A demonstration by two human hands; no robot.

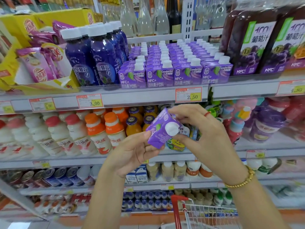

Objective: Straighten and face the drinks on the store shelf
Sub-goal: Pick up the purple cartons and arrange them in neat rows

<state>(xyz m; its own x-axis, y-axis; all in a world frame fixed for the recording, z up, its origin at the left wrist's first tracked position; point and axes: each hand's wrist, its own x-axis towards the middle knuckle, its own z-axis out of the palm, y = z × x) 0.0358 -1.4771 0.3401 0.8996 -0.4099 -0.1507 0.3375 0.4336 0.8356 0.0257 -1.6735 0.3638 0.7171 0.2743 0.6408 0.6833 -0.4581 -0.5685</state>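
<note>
I hold a small purple juice carton point(160, 131) with a white cap in front of the second shelf, tilted so its cap faces me. My left hand point(133, 152) grips its lower corner from below. My right hand point(204, 129) holds its top and right side with the fingers. On the shelf above, several rows of matching purple cartons point(175, 75) stand upright with labels facing out. The leftmost row has a gap near its front. Dark blue bottles point(99, 57) stand to their left, large grape juice bottles point(257, 47) to their right.
Shelf edge point(148, 96) with price tags runs just above my hands. White and orange-capped bottles point(99, 131) fill the second shelf. A yellow display box point(33, 63) of pink packets sits top left. A red-handled shopping cart point(194, 212) stands below my right arm.
</note>
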